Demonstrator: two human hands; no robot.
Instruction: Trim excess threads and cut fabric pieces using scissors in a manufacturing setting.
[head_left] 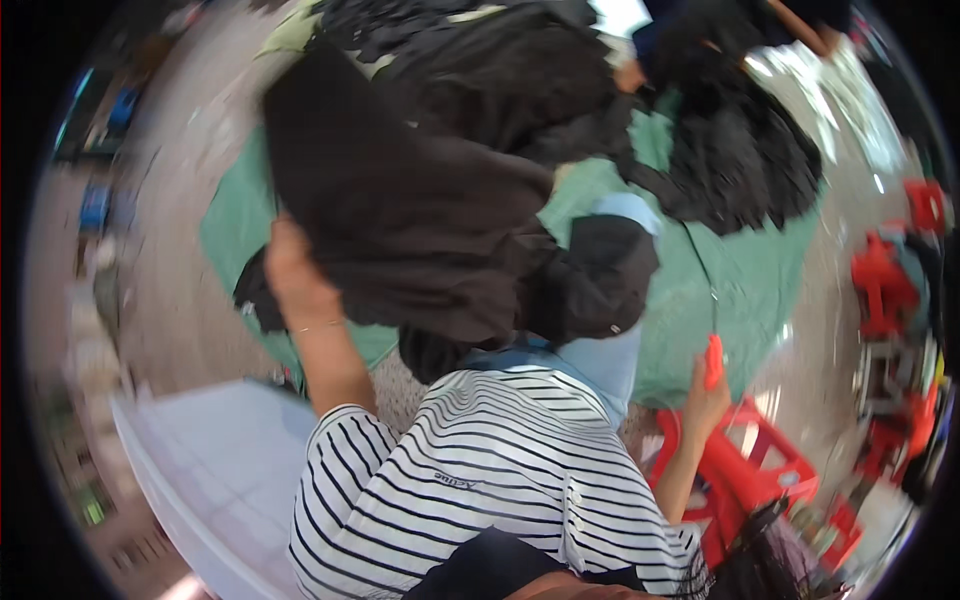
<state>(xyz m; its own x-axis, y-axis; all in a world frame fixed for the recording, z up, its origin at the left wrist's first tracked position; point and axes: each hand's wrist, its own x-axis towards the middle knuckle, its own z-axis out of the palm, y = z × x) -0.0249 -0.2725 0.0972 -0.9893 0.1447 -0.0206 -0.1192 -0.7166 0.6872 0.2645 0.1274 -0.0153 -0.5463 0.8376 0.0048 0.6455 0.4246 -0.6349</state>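
Black garments (745,150) on green sheet (745,290)

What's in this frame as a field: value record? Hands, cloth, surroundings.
left hand: at left edge of a large dark cloth; grip blurred
right hand: holds a red-handled tool with a thin shaft, pointing away
ground: green sheet with dark fabric heap on it, ahead right
right side: red stool near right forearm
left side: white panel-like object
image quality: motion-blurred

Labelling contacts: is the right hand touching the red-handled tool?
Touching. The head view shows the right hand closed around the red-handled tool, the handle's top sticking out of the fist.
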